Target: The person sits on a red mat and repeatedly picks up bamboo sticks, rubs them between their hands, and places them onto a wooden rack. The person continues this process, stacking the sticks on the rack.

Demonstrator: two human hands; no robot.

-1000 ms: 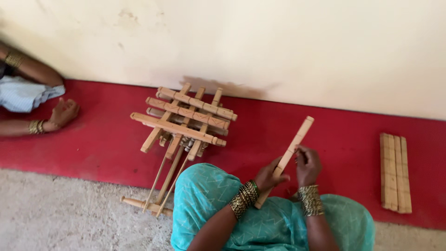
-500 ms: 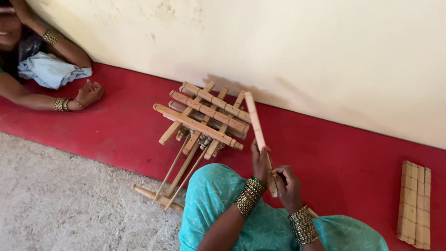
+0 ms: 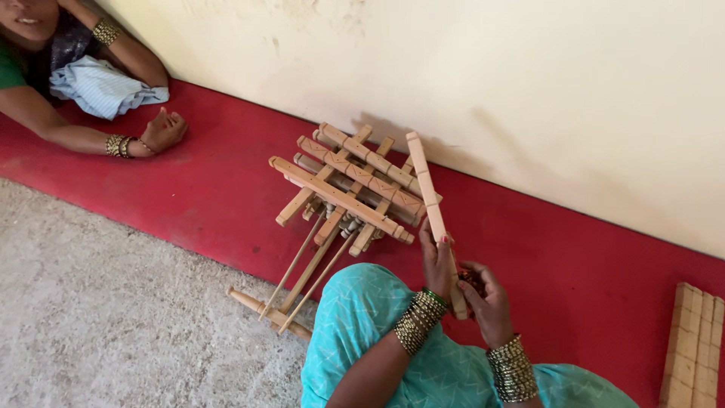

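The wooden slat (image 3: 432,208), which a second ago slanted up to the right away from the wooden frame (image 3: 343,193), now stands nearly upright, its top end leaning left over the frame's right edge. The left hand (image 3: 438,261) and right hand (image 3: 483,298), earlier at the slat's lower end, still grip there, but lie closer to the frame. The view has swung left, revealing more of the person by the wall (image 3: 83,91).
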